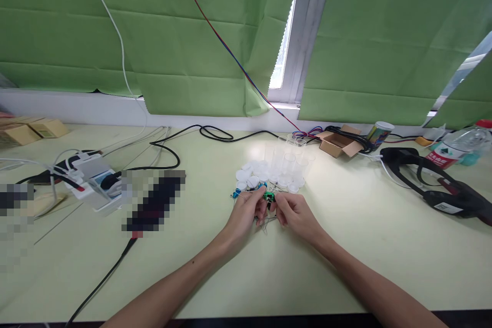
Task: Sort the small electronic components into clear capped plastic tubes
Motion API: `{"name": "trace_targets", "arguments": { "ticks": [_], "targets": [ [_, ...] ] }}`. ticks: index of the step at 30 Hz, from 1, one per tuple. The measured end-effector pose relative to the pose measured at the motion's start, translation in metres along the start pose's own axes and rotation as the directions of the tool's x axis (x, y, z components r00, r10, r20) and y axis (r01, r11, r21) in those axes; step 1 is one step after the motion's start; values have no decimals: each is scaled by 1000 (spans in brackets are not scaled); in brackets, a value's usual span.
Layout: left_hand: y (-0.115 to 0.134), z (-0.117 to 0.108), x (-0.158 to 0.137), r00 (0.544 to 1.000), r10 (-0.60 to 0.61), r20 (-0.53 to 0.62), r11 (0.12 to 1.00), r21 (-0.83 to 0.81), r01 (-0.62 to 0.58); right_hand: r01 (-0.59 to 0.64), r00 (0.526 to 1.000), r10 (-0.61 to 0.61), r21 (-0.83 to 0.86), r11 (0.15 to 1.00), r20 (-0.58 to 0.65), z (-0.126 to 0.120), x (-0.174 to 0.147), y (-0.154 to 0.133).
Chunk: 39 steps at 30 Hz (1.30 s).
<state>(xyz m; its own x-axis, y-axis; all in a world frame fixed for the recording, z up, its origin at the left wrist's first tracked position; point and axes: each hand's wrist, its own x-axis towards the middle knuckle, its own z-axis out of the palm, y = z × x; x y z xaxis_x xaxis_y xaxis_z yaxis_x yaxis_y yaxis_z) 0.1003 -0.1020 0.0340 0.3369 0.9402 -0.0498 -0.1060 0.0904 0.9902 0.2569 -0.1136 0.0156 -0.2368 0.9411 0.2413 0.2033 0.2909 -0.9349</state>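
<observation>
The left grip (246, 207) and right grip (295, 211) are pinched on a small green piece (269, 196), which sits between their fingertips above the surface (265, 277). White round pieces (242, 175) lie just beyond both grips; clear cylinders (302, 165) stand farther beyond.

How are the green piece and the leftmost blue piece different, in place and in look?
Place: the green piece is held between the fingers of the left hand and right hand, while the blue piece lies on the table, beside the left hand.
Look: the green piece is bright green; the blue piece is bright blue.
Shared: both look small beside the hands.
</observation>
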Motion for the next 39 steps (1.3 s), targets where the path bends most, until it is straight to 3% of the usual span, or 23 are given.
{"name": "trace_targets", "arguments": {
  "ticks": [6,23,39],
  "targets": [
    [-2,-1,0,1000,1,5,1000,-15,-1,4,1000,-4,121,993,-5,1,-1,-6],
    [-4,0,0,998,0,65,1000,-22,1,35,999,-35,26,999,9,-1,-1,-7],
    [0,0,-1,993,-38,110,999,-3,39,-51,998,51,4,999,-23,1,1,0]
  ]
}}
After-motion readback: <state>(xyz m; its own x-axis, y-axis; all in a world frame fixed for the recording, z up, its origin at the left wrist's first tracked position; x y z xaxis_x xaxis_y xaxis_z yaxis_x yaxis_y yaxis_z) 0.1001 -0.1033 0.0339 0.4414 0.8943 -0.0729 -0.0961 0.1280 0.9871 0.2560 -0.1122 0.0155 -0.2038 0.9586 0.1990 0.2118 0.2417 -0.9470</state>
